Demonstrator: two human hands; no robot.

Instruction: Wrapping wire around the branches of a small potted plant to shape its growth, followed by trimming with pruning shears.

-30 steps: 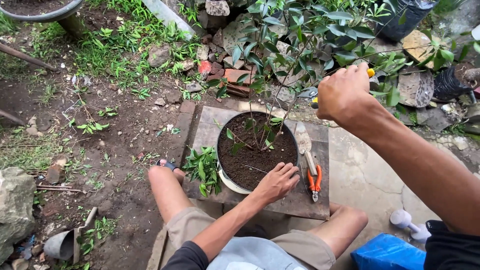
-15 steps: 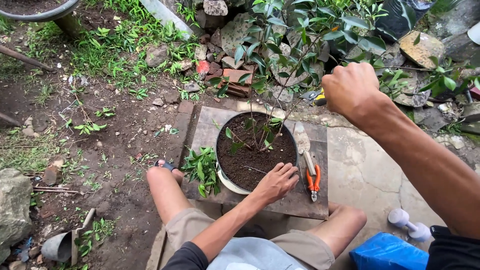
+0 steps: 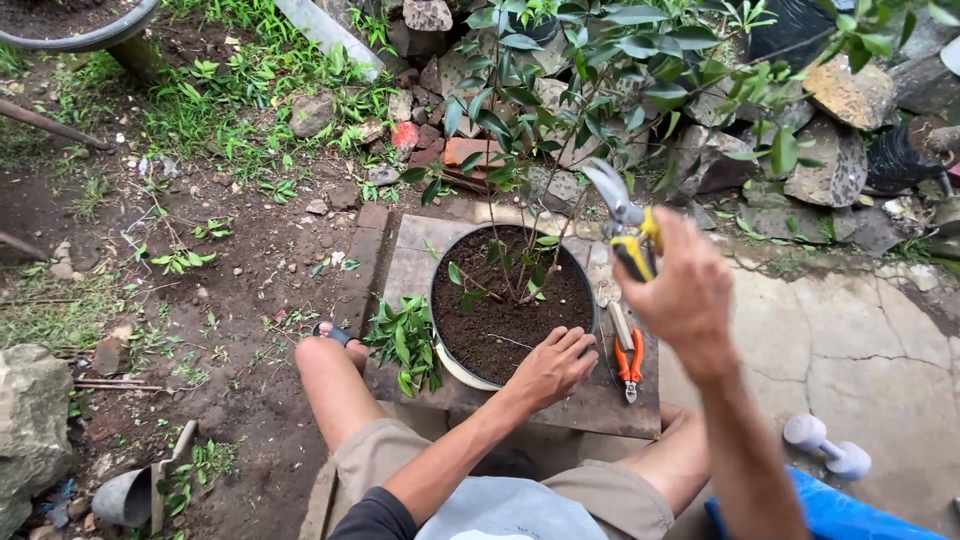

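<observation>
Gripping yellow-handled pruning shears (image 3: 625, 225) in the right hand (image 3: 685, 290), fingers wrapped tight round the handles, grey blades pointing up and left into the leafy branches of the small potted tree (image 3: 560, 90). Raised well above the pot, wrist toward the camera. Cannot tell whether the blades are parted or closed on a twig.

Resting flat on the dark soil, the left hand (image 3: 555, 365), fingers spread loosely and holding nothing, palm down at the near rim of the round pot (image 3: 450, 365). Pot standing on a flat wooden board (image 3: 410, 265), thin stems rising from the middle of the soil.

Lying on the board just right of the pot, orange-handled pliers (image 3: 628, 360), untouched. Heaped at the pot's left edge, a bunch of cut green leaves (image 3: 405, 340). Bare knees bent on either side of the board, tan shorts below. Scattered beyond: stones, broken bricks (image 3: 470, 152), grass patches. Down at the lower right, a white dumbbell-shaped object (image 3: 828, 445) on cracked concrete, beside a blue bag (image 3: 860, 515).
</observation>
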